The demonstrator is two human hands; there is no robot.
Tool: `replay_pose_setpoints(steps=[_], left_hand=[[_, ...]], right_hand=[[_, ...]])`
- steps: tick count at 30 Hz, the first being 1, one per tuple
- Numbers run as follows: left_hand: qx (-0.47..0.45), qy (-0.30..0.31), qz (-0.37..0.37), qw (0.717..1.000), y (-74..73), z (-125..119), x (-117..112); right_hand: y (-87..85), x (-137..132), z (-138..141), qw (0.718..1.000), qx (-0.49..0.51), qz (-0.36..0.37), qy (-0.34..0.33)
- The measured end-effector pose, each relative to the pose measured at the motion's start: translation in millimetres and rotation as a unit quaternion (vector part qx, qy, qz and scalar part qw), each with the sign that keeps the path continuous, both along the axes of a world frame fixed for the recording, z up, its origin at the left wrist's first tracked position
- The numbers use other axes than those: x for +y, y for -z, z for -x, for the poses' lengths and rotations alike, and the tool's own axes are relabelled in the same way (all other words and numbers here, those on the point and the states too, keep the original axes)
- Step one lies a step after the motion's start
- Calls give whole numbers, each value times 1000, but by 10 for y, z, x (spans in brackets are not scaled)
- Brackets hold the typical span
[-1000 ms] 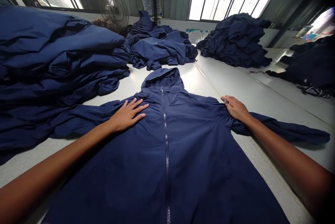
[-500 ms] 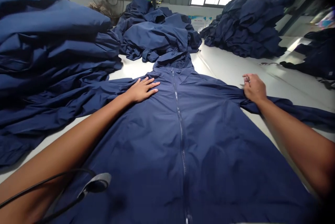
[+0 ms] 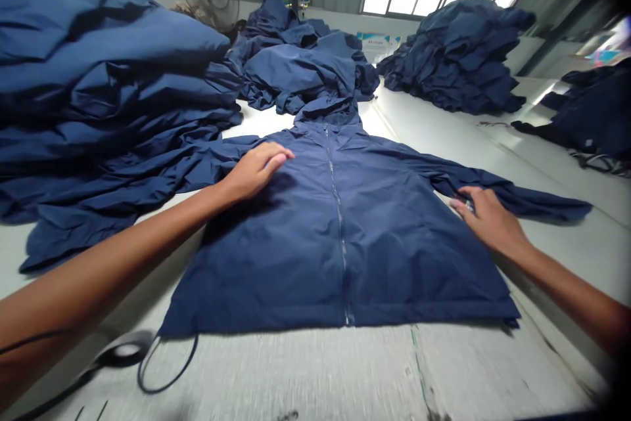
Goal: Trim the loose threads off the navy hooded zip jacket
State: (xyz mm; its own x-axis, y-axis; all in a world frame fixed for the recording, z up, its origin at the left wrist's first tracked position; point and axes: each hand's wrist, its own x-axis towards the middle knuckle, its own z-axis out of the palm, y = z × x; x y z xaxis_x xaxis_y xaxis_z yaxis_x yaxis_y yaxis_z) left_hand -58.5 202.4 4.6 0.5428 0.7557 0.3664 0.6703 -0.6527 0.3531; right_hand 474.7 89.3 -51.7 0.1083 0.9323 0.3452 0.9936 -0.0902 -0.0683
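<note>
A navy hooded jacket (image 3: 290, 243) lies front up, its long zipper closed down the middle and its sleeves spread to both sides. Over the chest on the left side hovers my left hand (image 3: 259, 168), fingers stretched forward and holding nothing. My right hand (image 3: 486, 214) is at the jacket's right side edge, below the sleeve. Its fingers are curled round a small silvery object (image 3: 470, 205), mostly hidden and too small to name. A thin dark cord loop (image 3: 167, 387) hangs from the hem at the left corner.
Large heaps of navy garments rise at the left (image 3: 98, 79), back middle (image 3: 300, 66) and back right (image 3: 453, 60). More dark cloth (image 3: 596, 119) lies at far right. A dark strap (image 3: 123, 350) with a cable is at lower left. The pale table (image 3: 315, 375) shows below the hem.
The jacket has shifted away from me, so its whole hem now shows. My left hand has lifted off the chest. My right hand has moved down from the sleeve to the side edge.
</note>
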Motion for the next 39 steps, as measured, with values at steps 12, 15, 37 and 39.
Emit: replay_pose_setpoints(steps=[12, 15, 37, 39], left_hand=[[120, -9, 83, 989, 244, 905, -2396], [60, -60, 117, 990, 322, 864, -2455], [-82, 44, 368, 925, 114, 1050, -1850], [-81, 46, 367, 925, 112, 1059, -1872]], right_hand=[[-371, -931, 957, 988, 10, -80, -132], [-525, -1219, 1633, 940, 44, -14, -337], [-368, -662, 2825, 879, 227, 254, -335], [-361, -625, 2841, 880, 226, 257, -329]])
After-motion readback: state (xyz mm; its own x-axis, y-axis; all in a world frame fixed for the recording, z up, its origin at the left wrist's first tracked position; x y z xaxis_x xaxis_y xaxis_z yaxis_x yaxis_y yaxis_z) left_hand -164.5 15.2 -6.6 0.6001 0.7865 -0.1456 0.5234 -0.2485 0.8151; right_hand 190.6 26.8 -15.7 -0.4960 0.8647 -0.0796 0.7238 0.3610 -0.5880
